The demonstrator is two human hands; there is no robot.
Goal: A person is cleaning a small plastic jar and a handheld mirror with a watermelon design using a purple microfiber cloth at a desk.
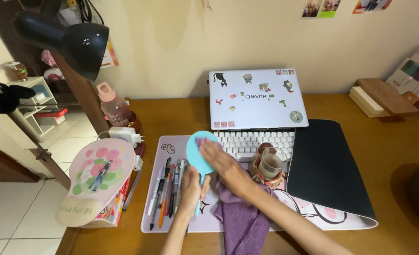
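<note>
A small round hand mirror [199,152] with a light blue back is held upright over the pale desk mat [155,222] by the left hand [192,188], whose fingers are wrapped around the thin blue handle; only the lower tip of that handle can be made out below the fist. The right hand [217,158] is laid flat against the mirror's disc, fingers spread and pressed onto a fold of purple cloth [244,218] — the cloth is largely hidden under the palm there, with just a small corner seen at the disc's upper edge, while the rest hangs down across the mat and over the front edge of the desk. The mirror's other face is not shown.

Just left of the left hand a row of pens [168,191] is laid side by side on the mat; some are partly covered by the wrist. Behind the hands a white keyboard [247,140] is partly hidden by the right hand and by a glass mug [270,164] set in a woven holder. A closed, sticker-covered laptop [256,98] is seen beyond it, and a black pad [326,165] lies to the right. At the left a black desk lamp [72,40] — its arm cut off by the frame — and a pink bottle [112,105] are seen. Both forearms are cut off at the bottom edge.
</note>
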